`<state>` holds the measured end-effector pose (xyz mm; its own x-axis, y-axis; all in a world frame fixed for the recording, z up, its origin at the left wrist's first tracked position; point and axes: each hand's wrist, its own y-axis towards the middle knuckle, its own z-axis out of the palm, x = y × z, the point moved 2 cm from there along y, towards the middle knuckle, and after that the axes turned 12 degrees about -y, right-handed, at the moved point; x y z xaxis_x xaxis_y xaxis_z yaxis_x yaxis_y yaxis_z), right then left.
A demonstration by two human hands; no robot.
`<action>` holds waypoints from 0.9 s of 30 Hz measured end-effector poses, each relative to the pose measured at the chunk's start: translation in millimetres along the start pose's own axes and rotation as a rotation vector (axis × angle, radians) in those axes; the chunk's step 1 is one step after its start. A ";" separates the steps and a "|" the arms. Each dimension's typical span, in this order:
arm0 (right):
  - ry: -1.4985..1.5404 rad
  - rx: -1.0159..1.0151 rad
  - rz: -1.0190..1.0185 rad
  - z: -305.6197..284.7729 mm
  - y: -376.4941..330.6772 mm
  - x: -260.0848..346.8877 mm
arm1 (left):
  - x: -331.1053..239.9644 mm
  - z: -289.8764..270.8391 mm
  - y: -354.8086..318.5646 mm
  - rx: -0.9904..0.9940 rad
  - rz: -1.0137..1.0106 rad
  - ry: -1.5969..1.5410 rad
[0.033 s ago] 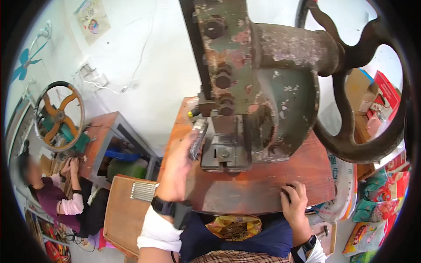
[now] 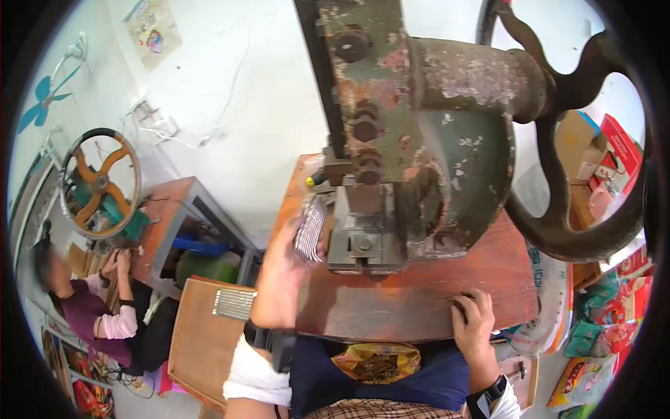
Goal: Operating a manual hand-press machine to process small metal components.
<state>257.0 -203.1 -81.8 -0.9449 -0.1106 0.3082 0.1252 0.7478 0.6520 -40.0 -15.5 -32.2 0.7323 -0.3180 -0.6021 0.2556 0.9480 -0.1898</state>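
A bundle of thin silvery metal strips (image 2: pixel 309 230), its striped side showing, sits in the grip of my left hand (image 2: pixel 280 272). That hand is raised just left of the metal die block (image 2: pixel 363 244) at the foot of an old green hand press (image 2: pixel 380 105). My right hand (image 2: pixel 474 320) rests on the near right part of the reddish wooden table (image 2: pixel 412 293), fingers loosely bent and apart, with nothing in them. A small yellow-tipped dark thing (image 2: pixel 314 180) lies behind the die, partly hidden.
The press's big handwheel (image 2: pixel 551 230) reaches out to the right. A wooden tray (image 2: pixel 199 349) at left bears a flat row of silvery strips (image 2: pixel 234 302). A yellow bag (image 2: pixel 377 362) lies at my lap. Another person (image 2: pixel 98 314) sits by a second press wheel (image 2: pixel 101 183) at left.
My left hand has turned the strip bundle, so more of its striped side shows. The whole view has shifted slightly; my right hand stays on the table.
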 end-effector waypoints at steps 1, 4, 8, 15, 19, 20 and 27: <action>-0.009 -0.001 0.003 0.9 -1.0 -1.9 | 0.3 -7.0 -13.8 -0.027 -0.030 -0.131; -0.013 0.008 -0.015 -1.7 0.5 -0.5 | 3.2 -15.5 -59.6 -0.116 -0.026 -0.339; -0.037 0.031 -0.029 0.4 -0.3 -1.2 | 12.3 -43.6 -109.5 -0.111 -0.052 -0.444; -0.067 0.035 -0.024 6.5 1.2 -2.2 | 73.9 -118.9 -173.0 0.089 -0.408 0.057; -0.024 0.069 -0.025 14.0 2.3 2.5 | 155.5 -158.7 -156.5 0.087 -0.586 1.007; -0.025 0.080 -0.024 14.8 2.8 5.9 | 167.7 -169.1 -148.1 0.167 -0.562 1.360; -0.150 0.072 -0.019 7.9 -9.4 -5.9 | 34.3 -227.0 -164.2 -0.674 0.362 1.338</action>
<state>259.0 -204.3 -95.2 -0.9821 -0.0299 0.1859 0.0901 0.7923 0.6035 -200.1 -178.7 -197.7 -0.4869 -0.1804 -0.8546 -0.3979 0.9168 0.0332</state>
